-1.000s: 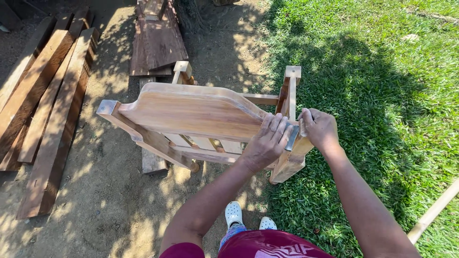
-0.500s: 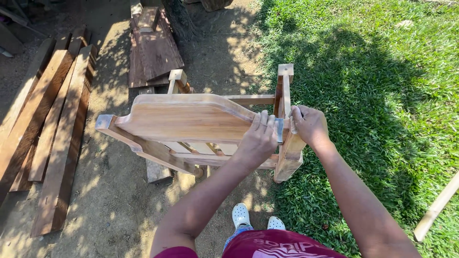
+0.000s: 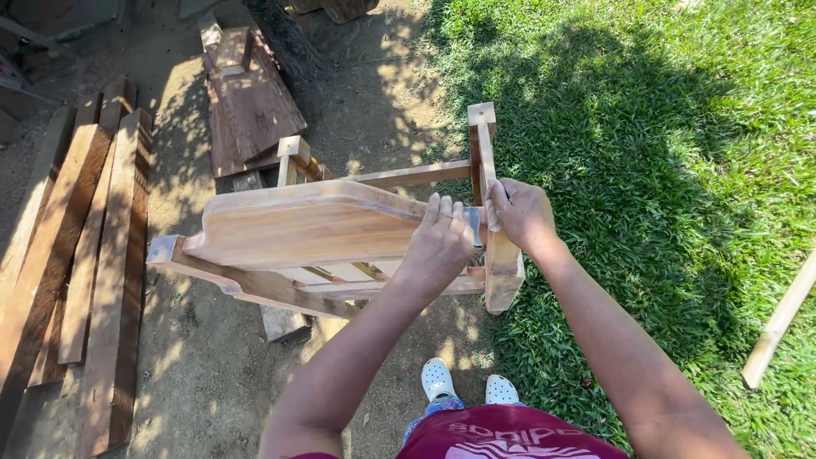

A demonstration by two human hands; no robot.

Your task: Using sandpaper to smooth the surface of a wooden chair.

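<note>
- While the person stands on the bare ground at the edge of the grass, both hands work on a light brown wooden chair frame (image 3: 306,225) that lies tipped over in front of them.
- The left hand (image 3: 438,246) rests on the right end of the wide curved back board of the frame, with the fingers bent over a small flat grey metal blade (image 3: 473,226).
- The right hand (image 3: 520,214) is closed around the other side of the same blade, just beside the thick square post of the frame; the two hands almost touch each other.
- The blade stands between the two hands, pressed on the wood where the back board meets the post. Only a small part of it shows, so I cannot tell its full shape.
- The frame lies half on the sandy ground (image 3: 204,374) and half at the border of the green grass (image 3: 663,153).
- At the left, several long reddish wooden planks (image 3: 85,255) lie side by side on the ground, well apart from the frame.
- Behind the frame, a pile of dark wide boards (image 3: 251,106) lies in the shade.
- At the right edge, a pale round wooden pole (image 3: 778,323) lies on the grass.
- Below, white perforated clogs (image 3: 467,384) and a dark red shirt (image 3: 501,438) of the person are visible.
</note>
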